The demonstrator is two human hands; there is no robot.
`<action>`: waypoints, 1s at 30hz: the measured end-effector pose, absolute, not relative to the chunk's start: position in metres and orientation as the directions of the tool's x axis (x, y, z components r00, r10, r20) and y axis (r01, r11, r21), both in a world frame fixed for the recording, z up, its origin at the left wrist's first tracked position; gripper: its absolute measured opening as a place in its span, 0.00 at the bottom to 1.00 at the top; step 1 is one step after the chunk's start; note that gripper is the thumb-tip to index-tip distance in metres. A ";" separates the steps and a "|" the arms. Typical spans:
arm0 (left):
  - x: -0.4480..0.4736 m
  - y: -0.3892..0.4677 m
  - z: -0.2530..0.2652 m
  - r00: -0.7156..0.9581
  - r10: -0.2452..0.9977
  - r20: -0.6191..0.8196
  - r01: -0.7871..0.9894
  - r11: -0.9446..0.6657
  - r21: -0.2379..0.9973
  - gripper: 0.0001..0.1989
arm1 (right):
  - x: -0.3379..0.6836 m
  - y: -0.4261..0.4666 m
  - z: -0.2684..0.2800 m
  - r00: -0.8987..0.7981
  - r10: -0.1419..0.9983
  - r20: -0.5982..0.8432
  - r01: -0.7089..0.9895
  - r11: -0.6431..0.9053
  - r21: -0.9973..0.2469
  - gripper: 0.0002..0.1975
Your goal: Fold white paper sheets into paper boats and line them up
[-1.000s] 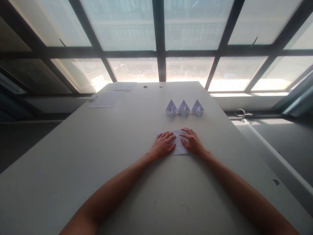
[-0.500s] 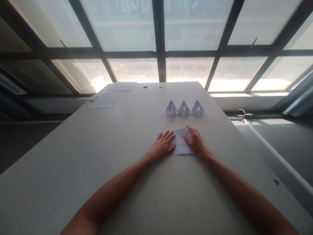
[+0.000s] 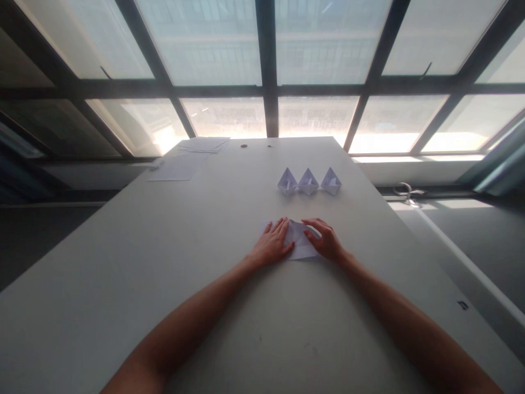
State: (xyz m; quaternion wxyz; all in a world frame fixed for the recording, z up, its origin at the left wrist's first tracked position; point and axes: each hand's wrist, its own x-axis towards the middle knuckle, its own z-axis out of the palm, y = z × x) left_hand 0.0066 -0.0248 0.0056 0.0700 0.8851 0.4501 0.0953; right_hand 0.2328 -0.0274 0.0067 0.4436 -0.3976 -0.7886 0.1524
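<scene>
A creased sheet of white paper (image 3: pixel 301 247) lies on the white table (image 3: pixel 213 219) in front of me. My left hand (image 3: pixel 272 241) rests flat on its left part, fingers stretched out and thumb against the paper. Over the right part of the sheet is my right hand (image 3: pixel 323 238), its fingers curved and its thumb held apart from them. The hand covers the sheet's right end, and whether the fingertips press on the paper is hard to see. Just beyond stand three folded white paper boats (image 3: pixel 308 183) in a row.
Several flat white sheets (image 3: pixel 176 167) lie at the table's far left. Two small round spots (image 3: pixel 244 146) show near the far edge. A dark mark (image 3: pixel 462 305) is on the table at right. Large framed windows (image 3: pixel 320 44) rise behind the table.
My right hand has shifted a little to the left, with its fingers now more bent. The paper's upper right part has turned inward. My left hand stays in place, fingers closer together.
</scene>
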 end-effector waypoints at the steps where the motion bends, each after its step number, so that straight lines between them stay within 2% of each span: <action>1: 0.007 -0.025 0.005 0.578 0.809 0.104 0.783 -0.586 0.207 0.37 | 0.232 -0.028 0.008 -0.327 0.751 0.574 0.472 0.656 -0.589 0.13; 10: 0.005 -0.024 0.005 0.589 0.802 0.102 0.784 -0.597 0.170 0.29 | 0.231 -0.028 0.011 -0.515 0.712 0.478 0.457 0.700 -0.549 0.16; 18: 0.006 -0.022 0.005 0.573 0.813 0.099 0.790 -0.581 0.196 0.27 | 0.231 -0.027 0.006 -0.500 0.735 0.457 0.492 0.676 -0.549 0.11; 21: 0.008 -0.023 0.010 0.555 0.824 0.111 0.798 -0.565 0.209 0.27 | 0.230 -0.025 0.003 -0.510 0.725 0.462 0.521 0.688 -0.504 0.08; 26: 0.010 -0.028 0.017 0.512 0.842 0.172 0.815 -0.539 0.212 0.23 | 0.229 -0.028 0.003 -0.509 0.741 0.437 0.603 0.670 -0.434 0.12; 30: 0.009 -0.027 0.013 0.521 0.843 0.136 0.814 -0.538 0.220 0.25 | 0.228 -0.028 0.003 -0.510 0.741 0.437 0.608 0.670 -0.426 0.11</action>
